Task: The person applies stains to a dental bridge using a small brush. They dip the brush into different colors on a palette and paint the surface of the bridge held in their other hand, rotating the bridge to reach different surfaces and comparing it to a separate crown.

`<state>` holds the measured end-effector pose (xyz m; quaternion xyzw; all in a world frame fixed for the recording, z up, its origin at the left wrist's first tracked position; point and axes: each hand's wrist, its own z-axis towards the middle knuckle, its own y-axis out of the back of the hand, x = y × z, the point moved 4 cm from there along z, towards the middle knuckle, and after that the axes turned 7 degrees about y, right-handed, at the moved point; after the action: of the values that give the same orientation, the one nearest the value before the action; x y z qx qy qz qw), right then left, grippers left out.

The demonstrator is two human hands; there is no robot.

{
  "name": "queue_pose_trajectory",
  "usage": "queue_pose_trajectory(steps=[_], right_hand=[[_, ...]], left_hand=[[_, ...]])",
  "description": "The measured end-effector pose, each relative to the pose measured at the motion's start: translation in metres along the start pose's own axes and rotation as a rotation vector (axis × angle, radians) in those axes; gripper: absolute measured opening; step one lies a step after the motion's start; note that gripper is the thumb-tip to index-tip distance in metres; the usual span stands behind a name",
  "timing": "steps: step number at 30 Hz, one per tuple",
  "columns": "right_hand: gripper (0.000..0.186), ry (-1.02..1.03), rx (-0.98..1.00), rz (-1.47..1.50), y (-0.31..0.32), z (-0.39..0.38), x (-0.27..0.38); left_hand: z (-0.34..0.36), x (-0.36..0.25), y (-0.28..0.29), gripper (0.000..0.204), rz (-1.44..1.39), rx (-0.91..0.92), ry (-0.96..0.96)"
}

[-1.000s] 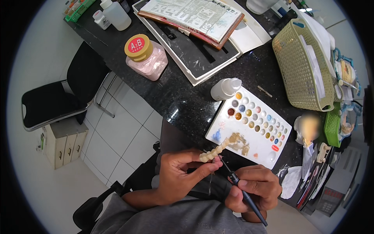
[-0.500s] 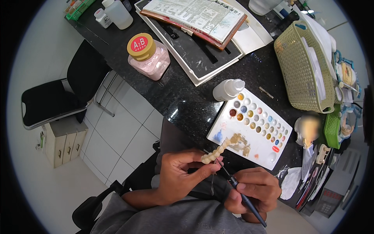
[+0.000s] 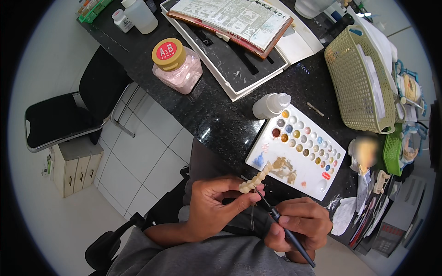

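Note:
A curved row of cream-coloured artificial teeth is pinched between the thumb and fingers of my left hand. My right hand grips a slim dark brush, its fine tip touching or very close to the near side of the teeth. Just beyond the teeth lies a white paint palette, with rows of small round wells in many colours. Brown and blue smears mark its flat part. Some of my left fingers are hidden behind the thumb and the teeth.
A white bottle stands by the palette's upper corner. Farther left is a jar of pink powder with a gold lid. A tray holds a book-like case. At right stand a pale green basket and several tools.
Almost nothing differs. The view has shifted very slightly, and both hands keep their hold on the teeth and the brush.

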<state>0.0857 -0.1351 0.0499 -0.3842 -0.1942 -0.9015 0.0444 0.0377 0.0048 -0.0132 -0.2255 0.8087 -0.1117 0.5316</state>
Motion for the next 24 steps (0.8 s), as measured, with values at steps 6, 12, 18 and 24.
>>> queue_pose_trajectory(steps=[6, 12, 18, 24], right_hand=[[0.021, -0.017, 0.002, 0.005, 0.0, -0.0006, 0.0004], [0.02, -0.015, -0.005, 0.009, 0.001, -0.0018, 0.0019], [0.022, -0.003, 0.017, 0.009, 0.0001, -0.0023, 0.0009], [0.022, 0.01, 0.023, -0.003, -0.0005, -0.0021, -0.0001]], left_hand=[[-0.0001, 0.0005, 0.0007, 0.016, -0.006, 0.004, 0.007], [-0.0002, 0.0, -0.0006, 0.014, -0.002, -0.014, 0.018], [-0.0009, 0.0028, 0.0007, 0.017, 0.006, -0.002, 0.039], [-0.0008, 0.0028, 0.0006, 0.016, 0.007, -0.009, 0.041]])
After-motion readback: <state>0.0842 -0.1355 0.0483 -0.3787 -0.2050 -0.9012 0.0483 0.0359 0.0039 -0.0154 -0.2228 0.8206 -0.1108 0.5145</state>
